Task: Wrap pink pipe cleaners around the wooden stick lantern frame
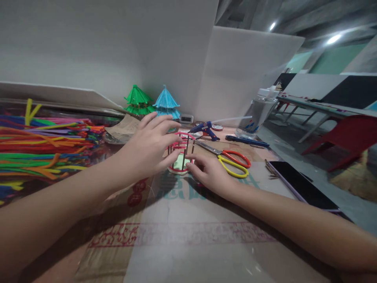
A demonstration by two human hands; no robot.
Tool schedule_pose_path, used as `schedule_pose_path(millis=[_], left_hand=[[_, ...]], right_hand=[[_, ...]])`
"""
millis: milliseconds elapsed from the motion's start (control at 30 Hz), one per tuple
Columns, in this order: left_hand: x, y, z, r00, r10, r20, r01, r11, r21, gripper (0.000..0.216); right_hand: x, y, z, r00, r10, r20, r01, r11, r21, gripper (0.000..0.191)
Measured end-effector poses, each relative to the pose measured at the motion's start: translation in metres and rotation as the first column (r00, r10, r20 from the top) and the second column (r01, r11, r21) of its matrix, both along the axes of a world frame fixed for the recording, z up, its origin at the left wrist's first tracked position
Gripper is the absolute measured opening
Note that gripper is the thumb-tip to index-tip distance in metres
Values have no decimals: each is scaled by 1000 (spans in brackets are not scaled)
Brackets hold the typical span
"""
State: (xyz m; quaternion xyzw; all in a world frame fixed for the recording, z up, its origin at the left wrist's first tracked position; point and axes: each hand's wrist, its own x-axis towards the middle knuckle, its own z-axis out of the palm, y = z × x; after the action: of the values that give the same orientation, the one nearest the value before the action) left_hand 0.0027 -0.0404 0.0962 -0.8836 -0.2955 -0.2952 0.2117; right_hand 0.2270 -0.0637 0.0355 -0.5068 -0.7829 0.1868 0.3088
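A small pavilion-like frame [183, 167] stands upright on the table, with a pink-red top ring, thin dark brown posts and a pale green base edged in red. My left hand [153, 141] is over its left side, fingers spread, thumb and index finger beside the top ring and posts. It holds nothing I can make out. At the lower right of the frame, my right hand [210, 173] has its index finger and thumb against a post and the base edge, other fingers curled under. My left hand hides part of the frame.
Behind stand a green tiered roof [137, 100] and a blue one [165, 103]. Colourful pipe cleaners [44, 145] lie left. A glue gun [206, 129], scissors [232, 161], blue cutter [247, 140], clear bottle [256, 112] and phone [303, 184] are to the right.
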Motion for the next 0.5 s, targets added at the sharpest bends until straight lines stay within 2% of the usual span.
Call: schedule_pose_path(millis=[100, 300, 500], left_hand=[[0, 1, -1, 1000, -3, 6, 3, 1000, -10, 31], [3, -2, -3, 1000, -4, 9, 4, 1000, -17, 29], [8, -2, -9, 1000, 8, 21, -8, 1000, 12, 25]], right_hand=[[-6, 4, -1, 999, 19, 27, -19, 999, -28, 33], [-12, 10, -11, 999, 34, 19, -35, 999, 23, 26], [-11, 9, -9, 998, 62, -19, -63, 997, -41, 25]])
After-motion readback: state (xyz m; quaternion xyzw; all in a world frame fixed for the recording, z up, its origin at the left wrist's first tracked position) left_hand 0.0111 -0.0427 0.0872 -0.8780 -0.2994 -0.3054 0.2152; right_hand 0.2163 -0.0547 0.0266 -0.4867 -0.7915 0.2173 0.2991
